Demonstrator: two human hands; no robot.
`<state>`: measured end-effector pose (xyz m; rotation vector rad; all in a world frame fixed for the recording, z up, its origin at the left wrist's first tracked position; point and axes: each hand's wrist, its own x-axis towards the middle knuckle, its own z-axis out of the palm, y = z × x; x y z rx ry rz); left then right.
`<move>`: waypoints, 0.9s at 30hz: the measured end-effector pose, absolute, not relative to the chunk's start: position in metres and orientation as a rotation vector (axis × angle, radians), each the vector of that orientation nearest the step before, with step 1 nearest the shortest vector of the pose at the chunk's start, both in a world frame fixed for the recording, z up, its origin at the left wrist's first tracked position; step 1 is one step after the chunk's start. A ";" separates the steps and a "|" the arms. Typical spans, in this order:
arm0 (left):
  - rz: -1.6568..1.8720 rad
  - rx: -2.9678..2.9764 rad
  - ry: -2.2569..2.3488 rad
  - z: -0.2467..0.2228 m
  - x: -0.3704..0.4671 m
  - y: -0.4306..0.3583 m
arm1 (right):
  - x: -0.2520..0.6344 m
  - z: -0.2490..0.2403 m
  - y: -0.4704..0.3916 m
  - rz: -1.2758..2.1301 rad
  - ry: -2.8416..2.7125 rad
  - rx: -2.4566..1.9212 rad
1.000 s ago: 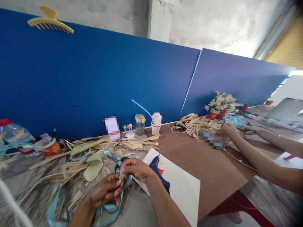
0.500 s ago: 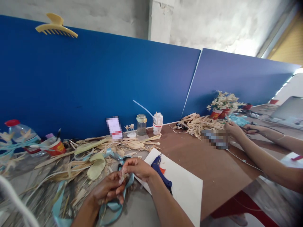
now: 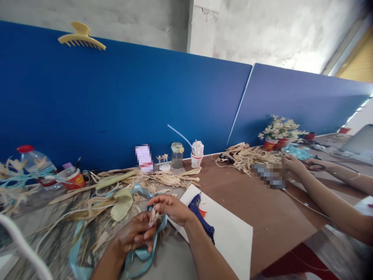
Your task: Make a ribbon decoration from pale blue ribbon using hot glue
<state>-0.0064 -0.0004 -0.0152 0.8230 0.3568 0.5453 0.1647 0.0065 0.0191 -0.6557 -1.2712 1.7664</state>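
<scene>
Near the bottom centre, my left hand is closed round a small pale husk piece, its fingers curled. My right hand meets it from the right, thumb and fingers pinched at the same piece. Light blue ribbon hangs and loops beneath both hands. Just right of them a blue glue gun lies on a white board. Dried husks and a broad pale green husk are spread behind my hands.
A bottle with a red cap, a red cup, a glass jar and a white cup stand along the blue partition. At the right, another person's hands work near potted flowers.
The whole view has shifted slightly, so things appear a little farther right. My right fingers have spread a little over the husk piece, which now shows more between my hands.
</scene>
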 end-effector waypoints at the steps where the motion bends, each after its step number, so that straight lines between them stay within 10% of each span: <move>1: 0.547 0.826 0.340 -0.017 -0.007 0.000 | 0.165 0.019 0.007 1.765 -1.276 -0.662; 27: 0.771 0.789 0.458 -0.016 -0.009 0.003 | 0.157 0.019 0.005 1.682 -1.188 -0.573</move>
